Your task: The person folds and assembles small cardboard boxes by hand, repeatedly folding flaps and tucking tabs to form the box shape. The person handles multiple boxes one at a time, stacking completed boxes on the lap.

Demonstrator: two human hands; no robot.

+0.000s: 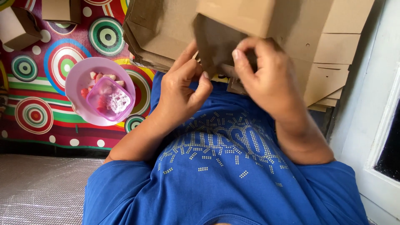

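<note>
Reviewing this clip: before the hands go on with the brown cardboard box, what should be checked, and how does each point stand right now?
1. Left hand on the cardboard box: ok, fingers touch its lower flap.
2. Right hand grip on the flap edge: ok, fingertips pinch it.
3. Box fully formed: cannot tell, its top is out of frame.
4. Flat cardboard stack within reach: ok, right behind the box.
5. Pink bowl apart from the hands: ok, it sits to the left on the patterned mat.

Bright, even daylight throughout. Soft shadow inside the folded cardboard box [233,37]. Sharp centre focus; slight softness at frame edges.
</note>
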